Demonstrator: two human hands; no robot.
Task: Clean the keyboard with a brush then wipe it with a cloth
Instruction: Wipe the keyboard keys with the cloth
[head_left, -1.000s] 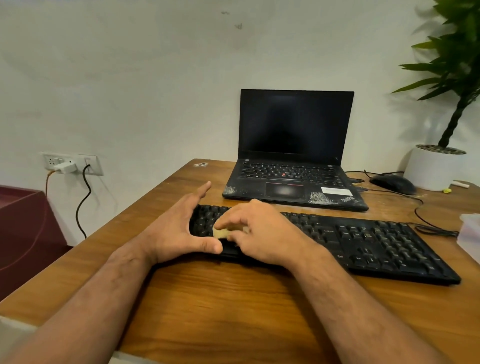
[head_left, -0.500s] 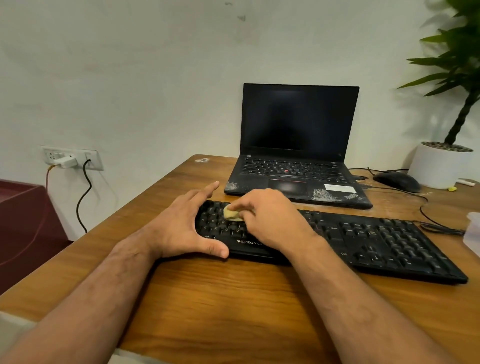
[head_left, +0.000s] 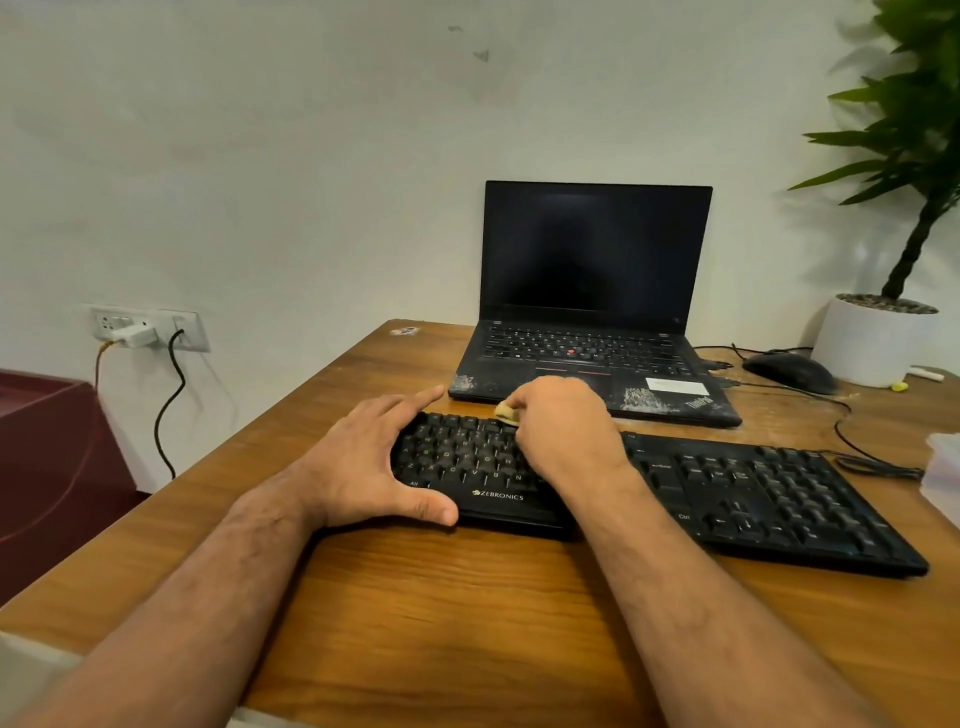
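Note:
A black keyboard (head_left: 753, 493) lies across the wooden desk (head_left: 467, 597). My left hand (head_left: 363, 462) clasps its left end, thumb along the front edge and fingers stretched over the back edge. My right hand (head_left: 561, 426) is curled over the top key rows near the keyboard's back edge and pinches a small pale yellowish thing (head_left: 506, 412); most of it is hidden in my fingers, so I cannot tell whether it is a brush or a cloth.
An open black laptop (head_left: 592, 312) stands right behind the keyboard. A black mouse (head_left: 789, 370) with its cable and a white plant pot (head_left: 872, 343) sit at the back right. A pale container (head_left: 943, 478) is at the right edge. A wall socket (head_left: 150, 327) is left.
My right hand has moved with the pale thing from the front keys toward the back edge of the keyboard. My left hand stays on the left end.

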